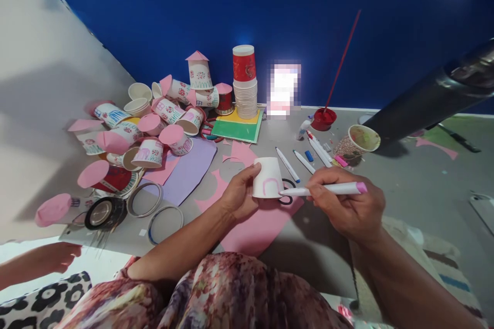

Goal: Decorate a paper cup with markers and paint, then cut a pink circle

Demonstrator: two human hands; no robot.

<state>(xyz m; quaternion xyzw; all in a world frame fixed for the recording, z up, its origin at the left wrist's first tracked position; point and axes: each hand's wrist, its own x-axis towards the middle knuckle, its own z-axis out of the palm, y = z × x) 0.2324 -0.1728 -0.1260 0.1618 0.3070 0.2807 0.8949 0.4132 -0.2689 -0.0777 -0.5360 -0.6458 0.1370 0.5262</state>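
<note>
My left hand (240,193) grips a white paper cup (266,170) that stands upside down, its wide rim at the bottom. On the cup's side runs a pink-purple arch outline. A white marker with a pink end (339,188) is held in my right hand (353,211), its tip at the lower right of the arch. Behind the cup lie black-handled scissors (287,193), partly hidden. Pink paper (250,231) with cut-out curves is spread beneath my left hand and the cup.
Decorated cups with pink tops (150,151) pile up at the left. A tall cup stack (246,92) stands on a green and yellow booklet (237,131). Several markers (287,164), a patterned cup (355,144) and a red dish (323,119) lie rightward. Another person's hand (64,257) is at lower left.
</note>
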